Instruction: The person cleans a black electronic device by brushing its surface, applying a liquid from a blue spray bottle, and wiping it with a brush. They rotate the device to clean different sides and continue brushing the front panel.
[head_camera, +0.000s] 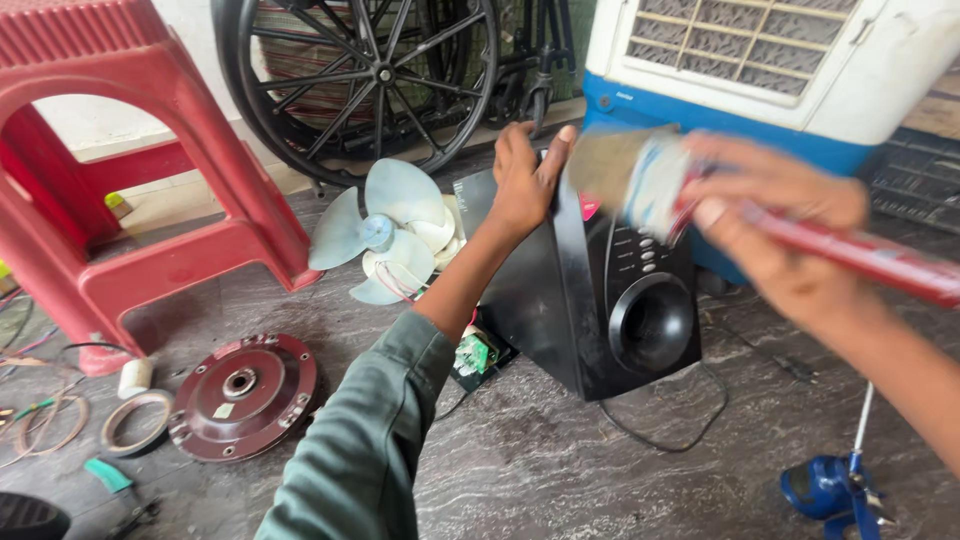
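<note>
The left hand (528, 175) grips the top rear edge of a black speaker box (590, 290) standing on the grey stone floor (560, 460), its long axis upright and tilted, the round port facing lower right. The right hand (775, 225), blurred, is clamped around a paintbrush (700, 200) whose red handle runs out to the right and whose bristles point left over the box top. A small red label sits near the box's upper front. A pale fan blade (390, 230) lies just behind, beside a red plastic stool (120, 170)
</note>
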